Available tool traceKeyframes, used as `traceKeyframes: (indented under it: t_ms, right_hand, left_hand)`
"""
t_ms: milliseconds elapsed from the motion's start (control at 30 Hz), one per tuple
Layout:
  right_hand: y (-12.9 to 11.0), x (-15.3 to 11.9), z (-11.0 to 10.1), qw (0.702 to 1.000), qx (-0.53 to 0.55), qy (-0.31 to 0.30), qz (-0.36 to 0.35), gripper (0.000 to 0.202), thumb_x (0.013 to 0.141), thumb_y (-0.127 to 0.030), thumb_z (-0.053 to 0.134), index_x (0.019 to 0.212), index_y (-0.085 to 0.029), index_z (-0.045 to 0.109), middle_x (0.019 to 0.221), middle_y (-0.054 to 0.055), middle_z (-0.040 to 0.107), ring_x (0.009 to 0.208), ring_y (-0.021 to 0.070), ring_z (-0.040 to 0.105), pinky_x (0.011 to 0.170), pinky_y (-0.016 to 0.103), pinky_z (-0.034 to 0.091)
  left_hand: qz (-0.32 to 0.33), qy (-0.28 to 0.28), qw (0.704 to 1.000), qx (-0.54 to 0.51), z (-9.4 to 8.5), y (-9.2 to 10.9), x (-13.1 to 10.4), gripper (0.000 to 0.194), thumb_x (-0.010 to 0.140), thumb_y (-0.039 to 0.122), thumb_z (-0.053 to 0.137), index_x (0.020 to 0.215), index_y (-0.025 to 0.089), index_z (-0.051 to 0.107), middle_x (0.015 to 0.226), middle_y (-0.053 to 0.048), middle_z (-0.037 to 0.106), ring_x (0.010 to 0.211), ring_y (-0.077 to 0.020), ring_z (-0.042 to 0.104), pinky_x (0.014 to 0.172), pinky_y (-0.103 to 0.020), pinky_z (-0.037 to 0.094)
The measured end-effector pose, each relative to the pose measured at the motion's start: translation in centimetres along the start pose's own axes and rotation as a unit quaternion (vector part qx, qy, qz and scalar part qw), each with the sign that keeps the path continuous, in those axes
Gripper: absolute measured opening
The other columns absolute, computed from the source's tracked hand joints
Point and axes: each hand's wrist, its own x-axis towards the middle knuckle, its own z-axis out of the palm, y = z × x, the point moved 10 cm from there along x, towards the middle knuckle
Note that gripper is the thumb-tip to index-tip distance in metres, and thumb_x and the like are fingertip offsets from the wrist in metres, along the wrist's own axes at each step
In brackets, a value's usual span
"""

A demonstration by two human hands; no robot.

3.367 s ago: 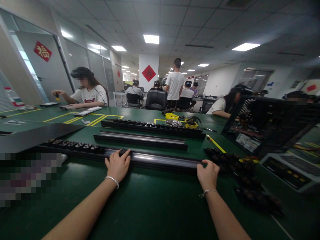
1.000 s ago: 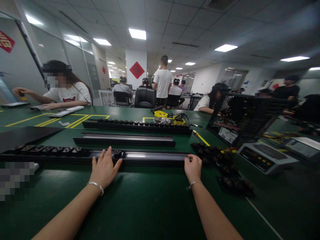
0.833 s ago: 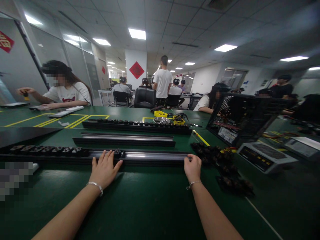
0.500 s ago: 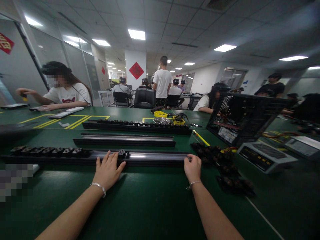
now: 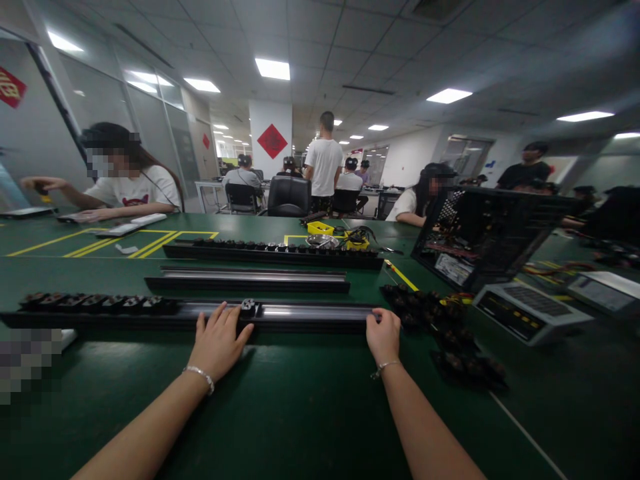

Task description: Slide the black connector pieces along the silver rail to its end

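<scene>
1. Nearest: the left hand (image 5: 219, 343) lies palm down, fingers spread, fingertips on the near rail (image 5: 315, 317). Nothing visible in its grasp.
2. The right hand (image 5: 384, 337) is at the right end of the same rail, fingers curled, thumb and forefinger bent in. Can't tell from here whether they pinch the rail or just rest on it.
3. Key relation: the single black module (image 5: 249, 307) sits in the channel just beside the left fingertips, to their right and slightly far of the thumb. Left hand is clearly nearer; right hand is well apart, off to the right.
4. Rail's long axis runs left–right, so both hands and the module line up along it. Module looks squarish from here; can't read a long axis on it.
5. Same rail, left part: a row of black modules (image 5: 103, 303), side by side. Bare channel between that row and the single one, partly behind the left hand.
6. Right of the rail: a pile of black parts (image 5: 457, 335) on the green table (image 5: 300, 413), nearer the right hand.
7. Next out: the middle rail (image 5: 255, 281), roughly parallel, bare channel showing.
8. Beyond that: the far rail (image 5: 270, 254), lined with modules.
</scene>
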Motion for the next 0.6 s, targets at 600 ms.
traceKeyframes:
  t_ms: [600]
  right_hand:
    - [0.5,-0.2,0.0,1.0,-0.002,-0.004,0.025,0.029,0.071,-0.036,0.044,0.09,-0.019,0.06,0.113,0.01,0.047,0.09,0.0219,0.052,0.077,0.032,0.043]
  left_hand:
    - [0.055,0.008,0.996,-0.066,-0.2,1.4,-0.1,0.044,0.083,0.042,0.037,0.119,0.021,0.051,0.122,-0.008,0.056,0.126,-0.0242,0.035,0.104,-0.051,0.02]
